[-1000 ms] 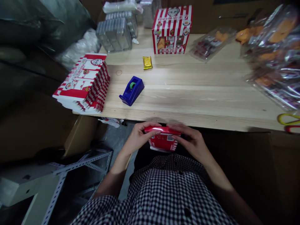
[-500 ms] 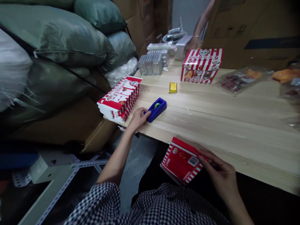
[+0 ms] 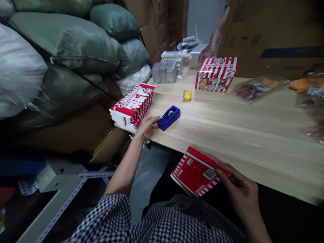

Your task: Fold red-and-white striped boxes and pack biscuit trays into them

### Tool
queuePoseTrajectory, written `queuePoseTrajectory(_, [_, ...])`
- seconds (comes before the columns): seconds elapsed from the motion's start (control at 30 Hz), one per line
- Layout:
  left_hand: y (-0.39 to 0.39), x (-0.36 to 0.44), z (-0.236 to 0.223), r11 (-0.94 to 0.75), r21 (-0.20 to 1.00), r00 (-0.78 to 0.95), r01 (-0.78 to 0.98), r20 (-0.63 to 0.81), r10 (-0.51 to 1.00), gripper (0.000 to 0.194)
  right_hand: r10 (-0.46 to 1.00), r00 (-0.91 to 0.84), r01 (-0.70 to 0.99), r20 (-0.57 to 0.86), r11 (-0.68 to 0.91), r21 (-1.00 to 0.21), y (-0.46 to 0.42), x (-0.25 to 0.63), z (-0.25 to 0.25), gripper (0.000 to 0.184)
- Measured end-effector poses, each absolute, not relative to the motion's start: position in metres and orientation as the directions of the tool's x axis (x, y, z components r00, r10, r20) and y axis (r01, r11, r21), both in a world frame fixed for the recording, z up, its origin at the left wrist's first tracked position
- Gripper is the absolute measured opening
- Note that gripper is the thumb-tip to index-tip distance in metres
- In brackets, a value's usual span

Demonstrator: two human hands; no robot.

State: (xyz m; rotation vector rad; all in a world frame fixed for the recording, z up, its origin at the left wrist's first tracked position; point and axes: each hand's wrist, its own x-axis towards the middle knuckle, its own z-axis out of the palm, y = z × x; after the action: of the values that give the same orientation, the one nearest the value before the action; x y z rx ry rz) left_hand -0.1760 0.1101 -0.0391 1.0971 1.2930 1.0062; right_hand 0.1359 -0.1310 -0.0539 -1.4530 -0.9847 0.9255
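My left hand (image 3: 148, 125) is at the near-left end of a blue tape dispenser (image 3: 170, 120). Its thumb and fingers pinch the end of the tape (image 3: 161, 117), a thin strip running back toward the green roll (image 3: 170, 113). Off the table's front edge, my right hand (image 3: 240, 184) grips a red box (image 3: 196, 172) by its right side. That box has striped edges and a barcode, and is tilted. Left of the dispenser lies a stack of flat red-and-white cartons (image 3: 134, 104), close to my left hand.
A striped box (image 3: 216, 75) stands at the back, near a yellow sachet (image 3: 187, 96). Clear plastic packs (image 3: 164, 71) sit behind, beside another person's hand (image 3: 209, 51). Bagged items (image 3: 258, 88) lie right on the wooden table (image 3: 227, 125). Large sacks (image 3: 68, 37) are piled left.
My left hand has drawn slightly back from the dispenser, and a thin strip of tape now shows at its fingertips. The red box has shifted slightly left in my right hand.
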Motion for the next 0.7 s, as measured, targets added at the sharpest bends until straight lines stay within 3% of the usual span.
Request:
queuePoseTrajectory(0.17, [0.092, -0.175, -0.064, 0.138, 0.99, -0.052, 0.022, -0.137, 0.989, 0.036, 0.897, 0.441, 0.064, -0.013, -0.046, -0.997, -0.134, 0.133, -0.049, 0.025])
queuePoseTrajectory(0.4, [0.072, -0.172, -0.065, 0.027, 0.978, -0.244, 0.206, 0.024, 0.97, 0.017, 0.873, 0.473, 0.134, 0.122, 0.065, -0.989, -0.13, 0.121, -0.029, 0.024])
queuePoseTrajectory(0.57, [-0.003, -0.131, -0.014, -0.117, 0.977, -0.099, 0.18, 0.137, 0.986, 0.012, 0.86, 0.413, 0.248, 0.3, 0.21, -0.946, -0.132, 0.108, -0.016, 0.026])
queuePoseTrajectory(0.7, [-0.071, -0.084, 0.021, -0.016, 0.999, 0.037, -0.032, 0.017, 0.999, 0.012, 0.852, 0.276, 0.396, 0.444, 0.32, -0.861, -0.137, 0.101, -0.022, 0.035])
